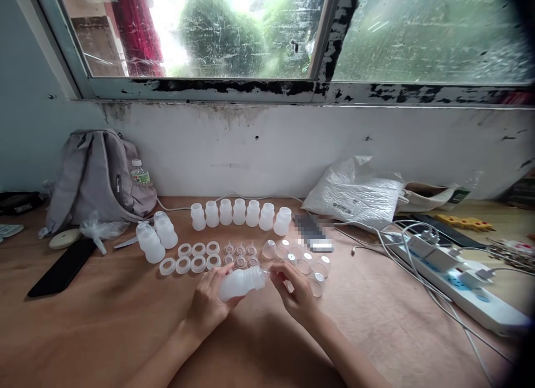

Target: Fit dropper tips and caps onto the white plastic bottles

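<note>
Head view: left hand [208, 301] wrapped around white bottle [240, 282], lying sideways just above the bench [104, 321]; right hand [297, 294] fingers [279, 270] pinched at its neck; rings [198, 256], caps [307, 262], bottle row [240, 212] behind.

Two bare forearms, no sleeves, left hand [208, 304] & right hand [297, 295], no rings/watch visible

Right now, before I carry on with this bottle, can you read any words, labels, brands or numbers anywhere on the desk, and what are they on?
No text reads clearly.
White plastic bag: dark printed patch, too small to read.
Water bottle in the backpack: green label, too blurred.
Flat object beside the row of bottles: pixelated, unreadable.
Bottle in the left hand, its neck at the right hand: no markings visible.
</note>
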Demonstrator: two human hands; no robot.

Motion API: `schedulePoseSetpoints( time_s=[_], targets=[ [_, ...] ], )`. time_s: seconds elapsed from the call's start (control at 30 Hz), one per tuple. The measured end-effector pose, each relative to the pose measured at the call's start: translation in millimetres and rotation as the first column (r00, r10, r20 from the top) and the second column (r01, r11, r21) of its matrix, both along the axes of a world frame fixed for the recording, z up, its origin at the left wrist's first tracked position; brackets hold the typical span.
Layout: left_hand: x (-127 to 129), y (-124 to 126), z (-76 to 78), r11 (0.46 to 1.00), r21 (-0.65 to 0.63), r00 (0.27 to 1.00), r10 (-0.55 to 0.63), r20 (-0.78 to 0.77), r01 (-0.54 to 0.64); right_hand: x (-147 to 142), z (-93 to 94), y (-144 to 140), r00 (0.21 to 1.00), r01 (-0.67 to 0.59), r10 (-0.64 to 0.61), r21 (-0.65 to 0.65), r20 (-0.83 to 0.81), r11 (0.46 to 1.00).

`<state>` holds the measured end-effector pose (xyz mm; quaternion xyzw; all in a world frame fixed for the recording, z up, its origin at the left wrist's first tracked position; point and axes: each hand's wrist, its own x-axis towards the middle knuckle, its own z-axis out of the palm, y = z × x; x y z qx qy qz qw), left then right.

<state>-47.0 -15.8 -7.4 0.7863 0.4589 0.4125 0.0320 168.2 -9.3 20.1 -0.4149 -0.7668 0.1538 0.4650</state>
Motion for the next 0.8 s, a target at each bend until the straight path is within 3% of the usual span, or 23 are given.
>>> schedulePoseSetpoints(
  time_s=[0.33, 0.47, 0.57, 0.67, 0.8],
  targets=[
    [-2.5, -0.6, 2.8, 0.985, 0.151, 0.993, -0.070, -0.097, 0.084, -2.3, -6.4, -1.6, 0.999, 0.032, -0.029, -0.102, 0.032, 0.994],
    [-5.4, -0.3, 2.3, 0.979, 0.165, 0.987, -0.096, -0.128, 0.117, -4.6, -7.2, 0.5, 1.000, -0.030, 0.027, -0.218, -0.015, 0.975],
    [-6.6, -0.2, 3.1, 0.982, 0.143, 0.986, -0.109, -0.126, 0.127, -5.8, -5.0, 0.7, 0.997, -0.057, 0.038, -0.293, -0.069, 0.954],
    [-6.3, -0.5, 5.4, 0.989, 0.068, 0.990, -0.124, -0.066, 0.129, -5.4, -1.7, -1.3, 0.997, -0.040, 0.023, -0.268, -0.068, 0.963],
    [-5.7, -1.0, 7.4, 0.986, -0.059, 0.987, -0.159, -0.002, 0.158, -4.7, 1.1, -3.3, 0.992, -0.110, 0.089, -0.278, -0.087, 0.954]
  ],
)
